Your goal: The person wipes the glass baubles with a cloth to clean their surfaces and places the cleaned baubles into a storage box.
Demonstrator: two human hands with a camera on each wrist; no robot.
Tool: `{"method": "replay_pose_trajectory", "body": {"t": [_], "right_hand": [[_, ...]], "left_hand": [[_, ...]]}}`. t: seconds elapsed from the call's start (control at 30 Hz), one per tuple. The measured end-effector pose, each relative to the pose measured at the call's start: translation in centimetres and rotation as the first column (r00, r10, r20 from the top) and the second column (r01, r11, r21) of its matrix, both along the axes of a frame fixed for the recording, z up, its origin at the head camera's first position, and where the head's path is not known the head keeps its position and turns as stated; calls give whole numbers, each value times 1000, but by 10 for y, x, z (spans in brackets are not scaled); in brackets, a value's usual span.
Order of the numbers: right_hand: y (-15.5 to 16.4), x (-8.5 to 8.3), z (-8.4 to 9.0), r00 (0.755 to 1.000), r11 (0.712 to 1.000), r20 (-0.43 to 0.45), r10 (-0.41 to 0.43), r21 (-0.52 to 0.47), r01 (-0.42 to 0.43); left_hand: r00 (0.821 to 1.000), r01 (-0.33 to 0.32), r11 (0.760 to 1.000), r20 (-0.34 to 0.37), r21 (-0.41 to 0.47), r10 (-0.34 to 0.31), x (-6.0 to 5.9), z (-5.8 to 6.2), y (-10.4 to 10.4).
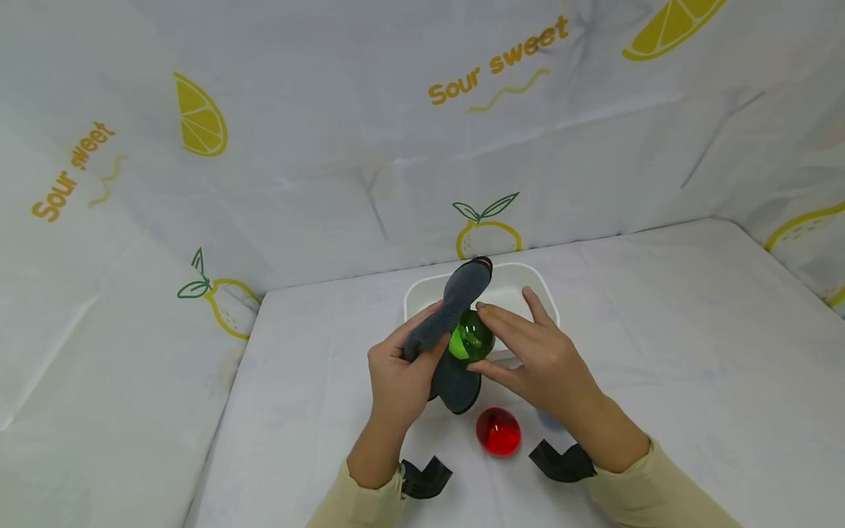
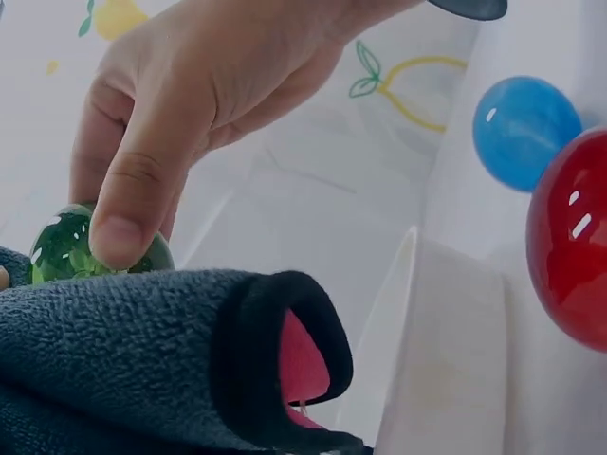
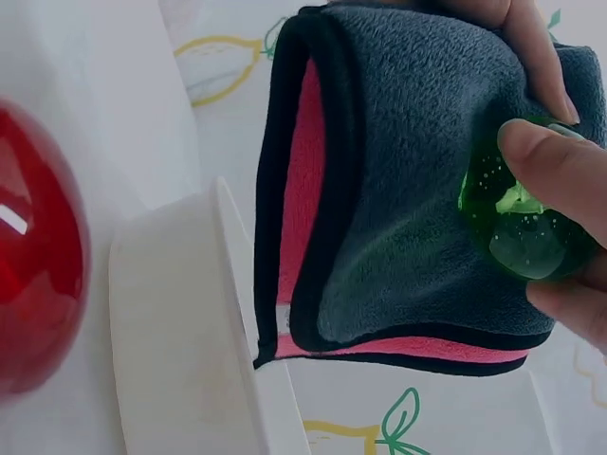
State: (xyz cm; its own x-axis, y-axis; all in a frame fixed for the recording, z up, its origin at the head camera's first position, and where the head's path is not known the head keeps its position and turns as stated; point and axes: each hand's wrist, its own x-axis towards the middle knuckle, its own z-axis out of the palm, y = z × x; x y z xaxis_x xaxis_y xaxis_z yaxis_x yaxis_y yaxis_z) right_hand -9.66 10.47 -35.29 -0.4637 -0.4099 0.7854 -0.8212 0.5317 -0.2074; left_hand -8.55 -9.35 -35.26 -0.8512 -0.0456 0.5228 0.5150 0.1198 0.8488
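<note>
The right hand (image 1: 543, 358) pinches a green ball (image 1: 472, 339) between thumb and fingertips, and the ball rests against a folded dark grey cloth (image 3: 408, 190) that the left hand (image 1: 401, 378) grips; that grip probably stops the cloth slipping as the ball bears on it, while the fingertip hold seems to leave much of the ball bare. The wrist views plainly show the cloth's pink inside, only a trace of which reaches the head view. On the person's side of the hands, a red ball (image 1: 498, 433) sits on the counter (image 1: 297, 411); a blue ball (image 2: 526, 133) near it, clear in the left wrist view, is mostly hidden by the right forearm from above. Just beyond the hands, partly covered by them, stands a white tray (image 1: 546, 290), then a lemon-print sheet (image 1: 317, 132).
</note>
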Motion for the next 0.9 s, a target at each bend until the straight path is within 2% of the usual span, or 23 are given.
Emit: {"method": "replay_pose_trajectory", "body": {"t": [0.17,0.33,0.47,0.57,0.63,0.7,0.73,0.83,0.9], "right_hand": [[-1,1,0,999,998,-45,-24,52,26],[-2,0,-3,1000,1000,-17,-8,-22,7],[-3,1,-5,991,986,133,35,-167,-12],[-3,3,-5,956,954,279,89,-299,-1],[-4,4,-4,943,941,317,96,-337,17],[-4,4,-5,952,947,292,86,-321,13],[-4,4,-5,965,958,254,67,-288,9],[-5,2,-5,996,985,87,24,-175,-9],[-6,0,-4,999,993,-28,22,-117,-25]], "left_hand": [[1000,12,1000,8,4,-12,-1,0,-1],[999,29,1000,20,4,-29,0,0,0],[999,50,999,16,10,-50,2,-1,1],[998,70,998,-8,1,-70,4,-1,1],[997,78,997,-28,-12,-78,4,0,1],[996,83,996,-43,-20,-84,4,0,1],[996,82,996,-46,-23,-83,4,1,0],[996,81,996,-46,-25,-82,2,1,-2],[996,82,996,-33,-23,-83,1,1,-3]]}}
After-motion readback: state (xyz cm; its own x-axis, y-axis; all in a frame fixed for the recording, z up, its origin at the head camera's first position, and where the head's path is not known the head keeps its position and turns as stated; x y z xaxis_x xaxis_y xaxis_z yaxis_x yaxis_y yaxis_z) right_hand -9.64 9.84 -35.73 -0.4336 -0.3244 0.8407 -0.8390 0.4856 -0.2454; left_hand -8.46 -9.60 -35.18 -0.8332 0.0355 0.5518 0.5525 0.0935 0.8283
